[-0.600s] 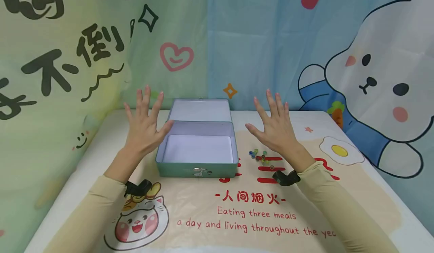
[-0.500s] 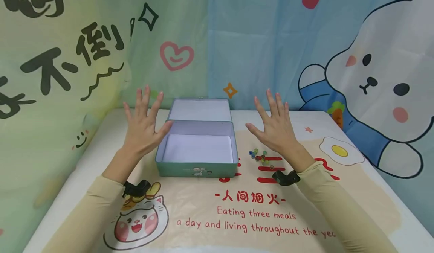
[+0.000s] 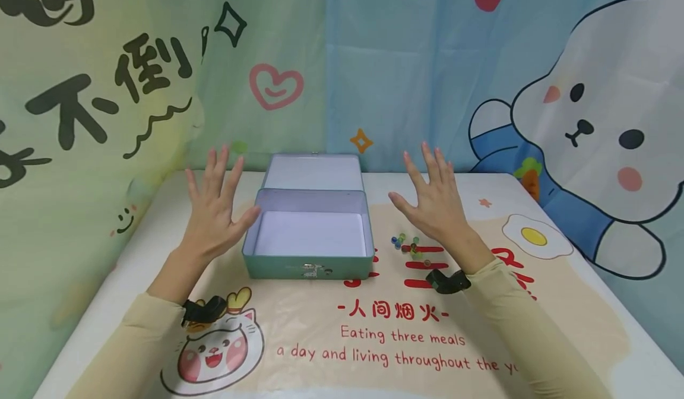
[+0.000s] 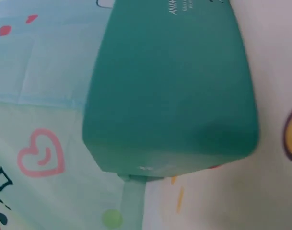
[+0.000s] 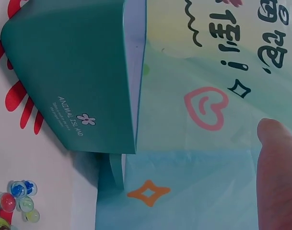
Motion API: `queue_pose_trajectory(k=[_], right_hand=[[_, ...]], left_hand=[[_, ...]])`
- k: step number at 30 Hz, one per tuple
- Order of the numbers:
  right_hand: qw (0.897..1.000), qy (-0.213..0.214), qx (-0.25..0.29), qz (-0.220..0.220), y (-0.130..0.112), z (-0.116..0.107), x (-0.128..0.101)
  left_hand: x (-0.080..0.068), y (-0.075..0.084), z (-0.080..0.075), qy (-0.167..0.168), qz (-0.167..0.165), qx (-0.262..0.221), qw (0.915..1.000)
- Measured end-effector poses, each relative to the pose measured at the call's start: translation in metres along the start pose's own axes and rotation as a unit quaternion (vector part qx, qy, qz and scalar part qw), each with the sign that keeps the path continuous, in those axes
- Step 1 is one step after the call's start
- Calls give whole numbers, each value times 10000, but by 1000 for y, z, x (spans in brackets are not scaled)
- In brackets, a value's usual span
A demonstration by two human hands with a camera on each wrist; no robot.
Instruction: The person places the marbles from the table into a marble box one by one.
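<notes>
On either side of the open green tin box [image 3: 310, 233] we held both hands up, palms forward, touching nothing. Our left hand [image 3: 214, 212] hovered just left of the box with its fingers spread, thumb near the box's left wall; our right hand [image 3: 433, 200] hovered to the right of the box, also spread and empty. The box sat with its lid [image 3: 314, 172] leaning back behind it and its pale inside bare. Right of the box, just below our right hand, a small cluster of glass marbles [image 3: 407, 246] lay on the printed tablecloth [image 3: 401, 328]. We judged the work not yet begun: hands at the ready. A next move would call for lowering the right hand and pinching single marbles, which roll easily.
</notes>
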State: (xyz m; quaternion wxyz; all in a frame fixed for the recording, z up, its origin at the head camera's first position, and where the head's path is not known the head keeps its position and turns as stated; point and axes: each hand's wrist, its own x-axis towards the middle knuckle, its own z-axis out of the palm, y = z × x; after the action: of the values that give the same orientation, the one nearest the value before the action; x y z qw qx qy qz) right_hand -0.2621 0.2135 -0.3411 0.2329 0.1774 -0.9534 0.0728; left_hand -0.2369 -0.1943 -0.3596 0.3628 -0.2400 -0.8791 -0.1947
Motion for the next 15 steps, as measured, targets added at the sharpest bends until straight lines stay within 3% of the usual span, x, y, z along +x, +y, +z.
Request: queue_pose_trajectory(k=[15], right_hand=[[9975,288,542,358,13,13,-12]], left_hand=[[-33,-3,17,-200,-63,-250,9995]])
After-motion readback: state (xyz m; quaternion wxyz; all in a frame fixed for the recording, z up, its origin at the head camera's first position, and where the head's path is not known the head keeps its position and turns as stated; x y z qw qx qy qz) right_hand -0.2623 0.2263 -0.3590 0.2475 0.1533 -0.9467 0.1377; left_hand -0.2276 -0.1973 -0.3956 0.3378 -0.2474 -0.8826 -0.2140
